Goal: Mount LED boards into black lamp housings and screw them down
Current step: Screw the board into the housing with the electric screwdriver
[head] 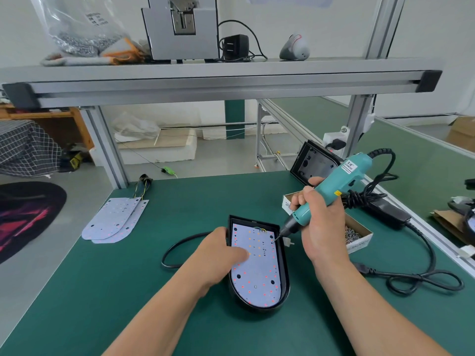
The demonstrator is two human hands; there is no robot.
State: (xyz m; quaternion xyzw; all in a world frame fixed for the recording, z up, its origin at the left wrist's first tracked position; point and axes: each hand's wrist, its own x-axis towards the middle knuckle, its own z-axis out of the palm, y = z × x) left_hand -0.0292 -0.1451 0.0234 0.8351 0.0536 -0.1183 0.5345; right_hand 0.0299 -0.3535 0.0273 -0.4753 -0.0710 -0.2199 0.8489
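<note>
The left grip [223,253] lies flat, fingers pressing the LED board [257,278] into the black housing [284,268] on the counter [128,278]. The right grip [321,219] wraps the electric screwdriver [334,191], its bit at the board's right edge. Best keep the bit square to the screw and the board pinned.

I am seeing the letters "SPR" on the white screw box [286,204] near the worktop's [128,278] right edge. The white label [349,167] on the green screwdriver [308,212] is looking too blurry to read.
</note>
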